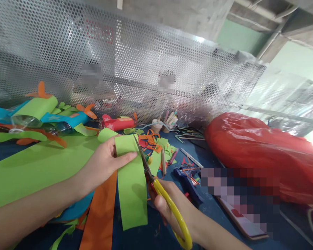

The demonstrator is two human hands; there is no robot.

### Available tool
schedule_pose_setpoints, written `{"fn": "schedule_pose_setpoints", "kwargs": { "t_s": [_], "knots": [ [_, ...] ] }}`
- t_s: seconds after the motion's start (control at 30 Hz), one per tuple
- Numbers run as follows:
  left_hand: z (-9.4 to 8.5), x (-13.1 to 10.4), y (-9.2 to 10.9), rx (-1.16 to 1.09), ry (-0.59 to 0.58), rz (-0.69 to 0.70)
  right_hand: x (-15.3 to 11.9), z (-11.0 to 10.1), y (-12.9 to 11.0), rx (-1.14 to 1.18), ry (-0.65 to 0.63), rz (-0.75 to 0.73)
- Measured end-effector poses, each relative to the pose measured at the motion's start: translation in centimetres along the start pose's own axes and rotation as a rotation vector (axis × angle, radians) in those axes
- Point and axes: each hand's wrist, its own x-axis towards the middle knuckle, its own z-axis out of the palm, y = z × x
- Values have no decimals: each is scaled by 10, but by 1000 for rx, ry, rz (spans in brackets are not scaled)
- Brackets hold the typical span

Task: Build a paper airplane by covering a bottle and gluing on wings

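Observation:
A strip of light green paper or felt (pixel 132 198) hangs from my left hand (pixel 109 161), its top pinched between thumb and fingers. My right hand (pixel 169 201) grips scissors with yellow handles (pixel 173 211). The dark blades point up and lie along the strip's right edge near its top; whether they are cutting into it I cannot tell. Below my left hand lies an orange strip (pixel 101 208). A broad green sheet (pixel 52 163) spreads under my left forearm.
Bottle planes stand at the back left: one green (pixel 39 107), one blue (pixel 73 121), one red (pixel 120 123). Orange and green scraps (pixel 152 139) lie mid-table. Toward the right are a dark blue glue gun (pixel 189 185), a phone (pixel 240 215) and a red plastic bag (pixel 261 156). Perforated metal (pixel 146 62) stands behind.

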Motion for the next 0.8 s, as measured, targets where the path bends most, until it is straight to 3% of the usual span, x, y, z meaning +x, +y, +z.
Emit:
{"fn": "schedule_pose_setpoints", "kwargs": {
  "t_s": [0.8],
  "knots": [
    [-3,3,0,-50,-19,-72,5,2,8,-36,75,2]
  ]
}}
